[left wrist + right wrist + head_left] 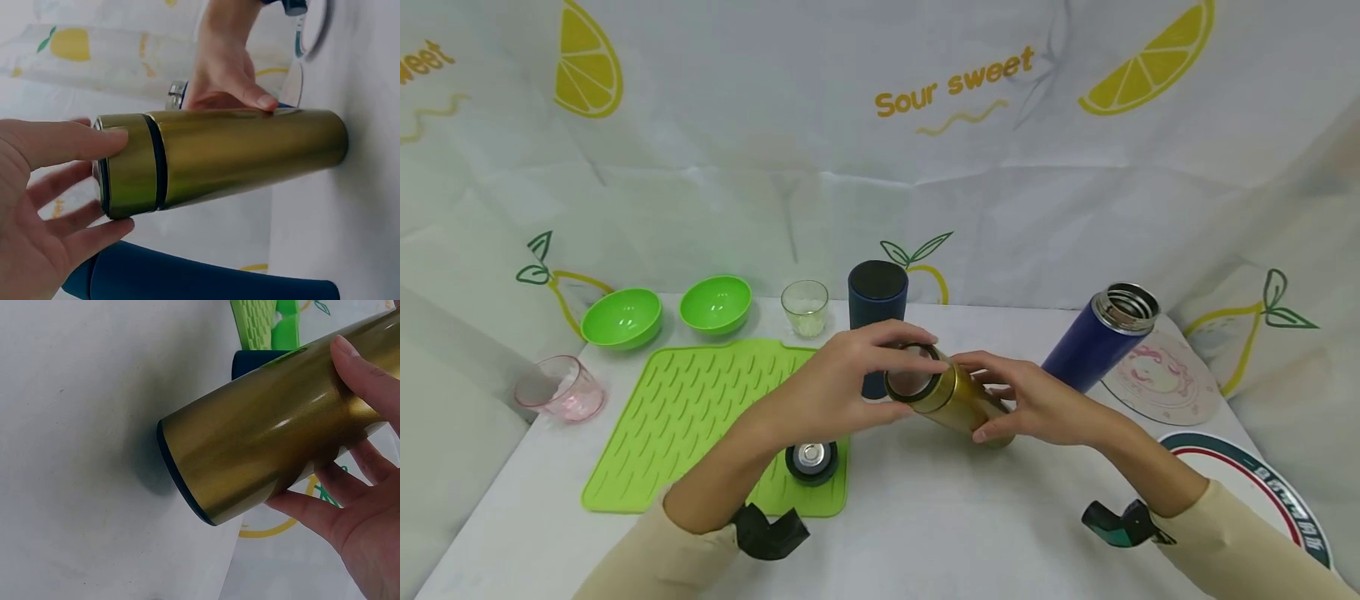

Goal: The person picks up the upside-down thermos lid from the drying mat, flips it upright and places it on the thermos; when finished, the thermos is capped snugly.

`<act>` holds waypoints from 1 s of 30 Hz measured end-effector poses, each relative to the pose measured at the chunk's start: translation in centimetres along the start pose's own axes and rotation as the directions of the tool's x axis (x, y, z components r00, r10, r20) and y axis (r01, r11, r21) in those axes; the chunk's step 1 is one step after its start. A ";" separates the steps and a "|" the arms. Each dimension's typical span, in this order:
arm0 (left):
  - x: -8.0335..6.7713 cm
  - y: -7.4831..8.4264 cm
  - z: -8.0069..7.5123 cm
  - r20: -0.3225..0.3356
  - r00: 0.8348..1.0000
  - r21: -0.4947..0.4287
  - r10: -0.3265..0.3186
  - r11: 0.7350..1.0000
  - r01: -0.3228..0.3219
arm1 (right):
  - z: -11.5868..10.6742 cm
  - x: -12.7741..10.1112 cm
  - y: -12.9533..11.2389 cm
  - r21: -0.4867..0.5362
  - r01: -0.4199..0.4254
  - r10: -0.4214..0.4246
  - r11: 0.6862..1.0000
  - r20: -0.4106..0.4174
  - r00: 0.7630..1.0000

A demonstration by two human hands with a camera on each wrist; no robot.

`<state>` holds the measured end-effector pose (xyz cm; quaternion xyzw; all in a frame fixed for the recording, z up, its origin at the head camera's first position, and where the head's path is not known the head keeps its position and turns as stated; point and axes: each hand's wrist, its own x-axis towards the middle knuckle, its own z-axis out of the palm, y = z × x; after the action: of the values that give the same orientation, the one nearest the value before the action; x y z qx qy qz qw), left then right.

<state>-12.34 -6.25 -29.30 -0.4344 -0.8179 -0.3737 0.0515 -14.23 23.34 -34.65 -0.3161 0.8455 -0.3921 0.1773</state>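
A ridged lime-green silicone mat [700,417] is spread on the white table [925,517]. Above the table, a tilted gold metal flask [951,396] is gripped around its body by the right hand [1037,404]; its cap end is pinched by the left hand [835,387].

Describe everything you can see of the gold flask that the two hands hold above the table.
The gold flask is a metallic, glossy cylinder with a dark base rim and a gold cap section set off by a dark band. It lies tilted, cap end raised towards the camera, base low near the white table. The left hand curls its fingers round the cap end; the right hand grips the body, thumb on top. A dark blue flask stands behind it.
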 end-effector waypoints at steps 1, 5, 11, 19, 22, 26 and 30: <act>-0.1 0.0 -0.1 0.017 1.000 -0.008 0.009 1.000 -0.008 | 0.0 0.0 0.0 0.000 0.000 0.000 1.000 0.001 1.000; -0.1 0.3 0.1 -0.034 0.998 0.115 -0.052 0.992 0.056 | 0.0 0.1 0.1 -0.005 0.004 -0.004 1.000 -0.003 1.000; 0.1 0.4 0.2 0.006 1.000 0.081 -0.029 0.996 0.028 | 0.1 0.1 0.0 0.006 0.006 -0.006 1.000 0.001 1.000; 0.3 0.7 0.4 -0.044 0.993 0.206 -0.112 0.971 0.119 | 0.1 0.3 0.0 -0.004 0.009 -0.009 1.000 0.001 1.000; 0.4 0.6 0.4 -0.030 0.996 0.176 -0.088 0.980 0.092 | 0.1 0.2 0.0 -0.011 0.005 -0.005 1.000 -0.001 1.000; 0.3 0.4 -0.1 0.044 0.999 0.076 -0.021 0.997 0.018 | 0.2 0.1 -0.1 -0.011 0.001 -0.002 1.000 -0.006 1.000; 0.2 0.6 0.2 -0.031 0.996 0.187 -0.087 0.978 0.091 | 0.2 0.0 -0.1 -0.017 0.005 -0.005 1.000 -0.009 1.000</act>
<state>-11.93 -5.80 -29.00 -0.3863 -0.8675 -0.3017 0.0845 -14.09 23.14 -34.67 -0.3181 0.8486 -0.3870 0.1699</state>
